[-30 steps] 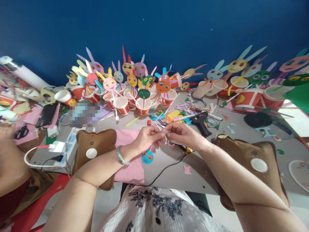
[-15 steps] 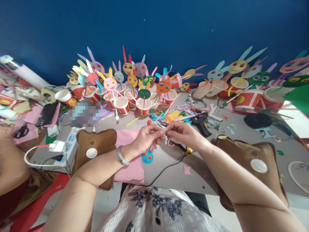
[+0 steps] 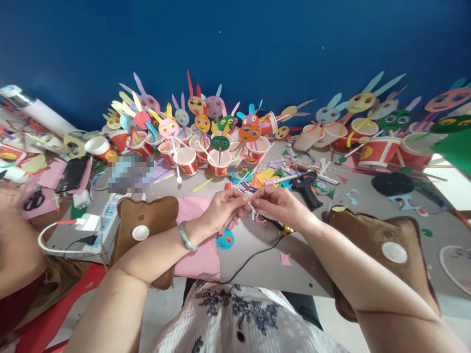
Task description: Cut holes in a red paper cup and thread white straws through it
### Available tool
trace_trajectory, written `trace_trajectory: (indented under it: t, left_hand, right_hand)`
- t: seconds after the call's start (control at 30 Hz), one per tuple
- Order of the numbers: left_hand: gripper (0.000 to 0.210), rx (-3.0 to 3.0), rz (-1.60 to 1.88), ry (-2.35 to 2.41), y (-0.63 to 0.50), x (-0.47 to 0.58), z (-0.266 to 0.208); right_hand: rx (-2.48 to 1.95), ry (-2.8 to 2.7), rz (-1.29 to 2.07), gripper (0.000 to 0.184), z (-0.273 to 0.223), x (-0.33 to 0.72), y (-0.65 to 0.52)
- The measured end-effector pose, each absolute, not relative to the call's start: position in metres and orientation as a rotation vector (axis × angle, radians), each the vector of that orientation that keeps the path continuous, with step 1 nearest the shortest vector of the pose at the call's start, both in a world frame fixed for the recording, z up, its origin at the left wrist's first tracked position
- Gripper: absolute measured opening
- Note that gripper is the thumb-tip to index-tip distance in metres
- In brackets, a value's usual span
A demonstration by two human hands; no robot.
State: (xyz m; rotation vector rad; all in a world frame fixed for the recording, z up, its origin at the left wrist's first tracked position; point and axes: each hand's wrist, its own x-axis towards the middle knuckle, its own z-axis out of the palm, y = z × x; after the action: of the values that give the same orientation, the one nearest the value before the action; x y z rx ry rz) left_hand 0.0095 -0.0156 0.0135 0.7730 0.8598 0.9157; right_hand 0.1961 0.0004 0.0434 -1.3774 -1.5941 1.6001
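Observation:
My left hand and my right hand meet over the table, their fingertips pinched close together. Thin pale paper strips show between and just below the fingers, which cover most of them. Under my left hand is a round blue paper face with orange eyes, partly on the pink paper. A black glue gun lies beyond my right hand, among paper scraps.
Red-and-white paper cups with paper rabbit faces line the blue wall. Brown cushion-like warmers lie on both sides. A white power strip stands at left, near another person's arm. A black cable crosses the table front.
My hands stay pinched together in nearly the same place, with only slight finger movement. At far left the other person's hand has shifted a little.

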Motion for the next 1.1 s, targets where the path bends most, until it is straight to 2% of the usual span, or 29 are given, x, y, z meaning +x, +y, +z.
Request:
trace_trajectory:
  t: [0.67,0.83,1.1]
  left_hand:
    - [0.044,0.956,1.054,0.991,-0.012,0.007,0.012]
    - [0.040,0.954,1.100,0.991,-0.010,0.006,0.009]
    - [0.037,0.933,1.109,0.967,-0.011,0.006,0.011]
  right_hand:
    - [-1.239,-1.716,1.594,0.041,0.044,0.196,-0.003]
    - [-1.269,-1.883,1.320,0.037,0.049,0.194,-0.007]
    - [-1.239,-2.135,0.826,0.044,0.040,0.196,-0.011]
